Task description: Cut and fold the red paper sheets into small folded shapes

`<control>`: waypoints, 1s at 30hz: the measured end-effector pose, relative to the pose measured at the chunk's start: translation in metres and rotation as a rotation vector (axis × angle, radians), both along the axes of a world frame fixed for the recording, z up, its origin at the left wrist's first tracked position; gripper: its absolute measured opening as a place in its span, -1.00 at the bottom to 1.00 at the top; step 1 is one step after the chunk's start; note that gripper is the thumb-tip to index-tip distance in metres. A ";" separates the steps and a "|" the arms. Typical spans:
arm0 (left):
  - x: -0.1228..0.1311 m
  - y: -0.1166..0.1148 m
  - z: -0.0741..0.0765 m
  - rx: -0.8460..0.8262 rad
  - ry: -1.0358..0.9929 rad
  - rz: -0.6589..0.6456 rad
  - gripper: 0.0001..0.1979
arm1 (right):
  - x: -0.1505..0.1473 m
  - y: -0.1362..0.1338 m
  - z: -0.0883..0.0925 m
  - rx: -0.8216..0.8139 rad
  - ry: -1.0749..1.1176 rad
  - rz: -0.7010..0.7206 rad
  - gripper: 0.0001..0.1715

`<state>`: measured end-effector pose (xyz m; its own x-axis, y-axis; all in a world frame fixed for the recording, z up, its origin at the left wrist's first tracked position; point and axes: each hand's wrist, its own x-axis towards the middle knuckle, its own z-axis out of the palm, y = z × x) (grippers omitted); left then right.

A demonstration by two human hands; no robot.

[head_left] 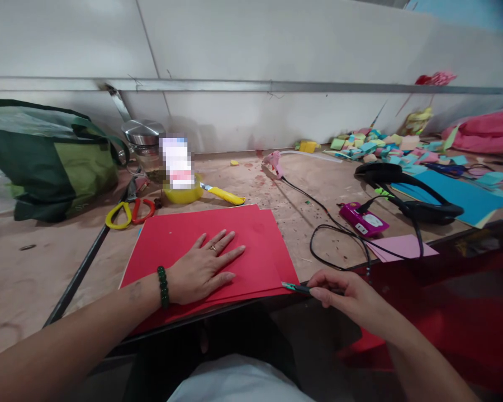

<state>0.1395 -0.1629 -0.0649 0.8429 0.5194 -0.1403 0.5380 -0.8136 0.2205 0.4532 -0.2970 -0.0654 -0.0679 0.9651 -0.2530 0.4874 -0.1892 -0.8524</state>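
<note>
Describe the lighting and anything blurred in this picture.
Head view: soft light, faint shadows on the wall; the metal lid shines; coarse pixel blocks cover a bright upright object; the top right corner darkens and blurs; the red paper, left hand and right hand look fairly clear.

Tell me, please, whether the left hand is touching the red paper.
Touching: the head view shows the left hand spread flat on the red paper.

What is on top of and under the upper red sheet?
The left hand rests spread on the upper red sheet. Under it, another red sheet juts out along the right; the covered area beneath cannot be seen.
</note>
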 end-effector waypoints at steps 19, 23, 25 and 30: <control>0.000 0.000 -0.002 0.016 0.008 -0.012 -0.42 | 0.002 0.004 0.000 0.000 -0.028 -0.010 -0.70; 0.000 0.000 -0.002 0.013 0.005 -0.007 -0.41 | 0.000 0.004 0.001 0.006 -0.013 -0.007 -0.68; 0.000 0.000 -0.001 0.012 0.009 -0.008 -0.41 | -0.002 0.004 0.002 0.006 -0.036 0.002 -0.68; 0.001 0.000 0.000 0.008 0.006 -0.007 -0.41 | -0.009 0.005 0.006 0.032 -0.042 0.006 -0.71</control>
<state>0.1400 -0.1626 -0.0651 0.8457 0.5148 -0.1407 0.5336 -0.8190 0.2108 0.4439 -0.2924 -0.0597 -0.0635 0.9723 -0.2250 0.5237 -0.1595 -0.8368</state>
